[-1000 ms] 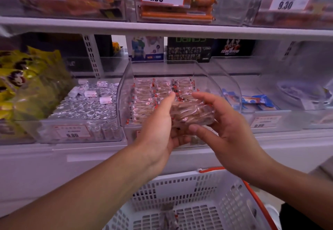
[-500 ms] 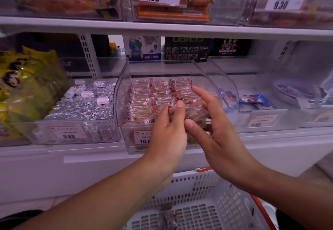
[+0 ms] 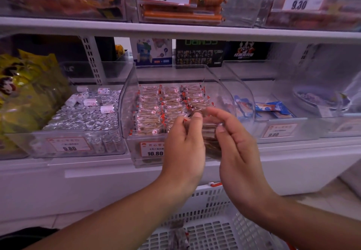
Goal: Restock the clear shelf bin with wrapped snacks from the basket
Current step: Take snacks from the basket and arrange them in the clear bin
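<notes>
The white metal shelf (image 3: 97,168) carries a row of bins, and the clear curved-walled plastic shelf bin (image 3: 128,101) sits at its middle, open end toward the person, long axis running front to back. Below it stands the white perforated plastic basket with an orange handle (image 3: 213,230), a couple of wrapped packs still lying on its floor. Inside the bin, the thin clear-wrapped tan snacks with red-printed ends (image 3: 156,110) stand in three columns, each pack lying crosswise, its long axis left to right.

The left hand (image 3: 183,148) and right hand (image 3: 238,148) meet at the bin's front right corner, holding between them a stack of wrapped snacks (image 3: 210,136) standing on edge, flat faces toward the palms. The left fingers are curled together over its top edge; the right thumb and fingers pinch the other side, the forefinger reaching over the rows.

Compared with a second ago, both hands have moved lower and closer together, and the stack has turned from lying flat to upright.

To the left, a clear bin of crinkled silver foil-wrapped pieces (image 3: 82,116) bears a 9.80 tag.
</notes>
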### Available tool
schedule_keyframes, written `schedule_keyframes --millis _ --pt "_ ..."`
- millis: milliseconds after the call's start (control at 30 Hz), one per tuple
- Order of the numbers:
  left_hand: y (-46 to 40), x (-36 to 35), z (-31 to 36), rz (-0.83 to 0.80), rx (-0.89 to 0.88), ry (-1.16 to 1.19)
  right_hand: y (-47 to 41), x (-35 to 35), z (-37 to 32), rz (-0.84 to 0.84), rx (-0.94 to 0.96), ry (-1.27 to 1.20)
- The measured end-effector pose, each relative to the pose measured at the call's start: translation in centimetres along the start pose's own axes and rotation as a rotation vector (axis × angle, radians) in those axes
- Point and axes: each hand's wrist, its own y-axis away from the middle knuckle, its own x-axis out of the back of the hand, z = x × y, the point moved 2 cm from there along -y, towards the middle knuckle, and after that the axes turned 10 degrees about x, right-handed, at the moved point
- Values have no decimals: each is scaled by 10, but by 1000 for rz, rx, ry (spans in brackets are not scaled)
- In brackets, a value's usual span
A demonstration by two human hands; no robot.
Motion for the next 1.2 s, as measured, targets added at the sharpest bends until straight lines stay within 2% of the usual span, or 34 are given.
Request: schedule_keyframes --millis 100,200,300,433,533,700,767,833,900,967,1033,1067,1133,1200 --pt "-5 2 -10 -13 95 16 0 2 2 -52 -23 134" --pt "-9 4 -19 -86 193 55 -1 4 2 -166 -96 104" --pt "-13 11 -14 -95 164 44 -5 3 -6 -309 -99 111" --pt "-25 20 0 -47 92 62 -30 13 -21 -440 249 631" --pt "-30 24 5 -50 130 7 -46 21 -26 -533 399 822" --pt "-30 21 13 -214 203 -136 -76 27 -32 -803 440 1012" --pt "-35 22 24 -257 164 -113 -91 23 -36 -842 436 997" --pt "-45 30 37 -199 79 -92 -114 18 -38 -840 420 977" --pt "-60 46 45 -37 -44 -213 -145 17 -34 -859 386 1072" --pt "-75 63 44 65 -224 -562 -172 18 -20 -963 340 1309" --pt "-86 71 32 19 -365 -991 -182 14 1 -1116 238 1482" --pt "-90 73 24 -16 -400 -1134 -183 10 11 -1184 177 1522" --pt "-95 74 12 -91 -414 -1250 -182 0 29 -1254 93 1557" --pt "-96 73 8 -134 -409 -1271 -181 -7 39 -1261 83 1578"
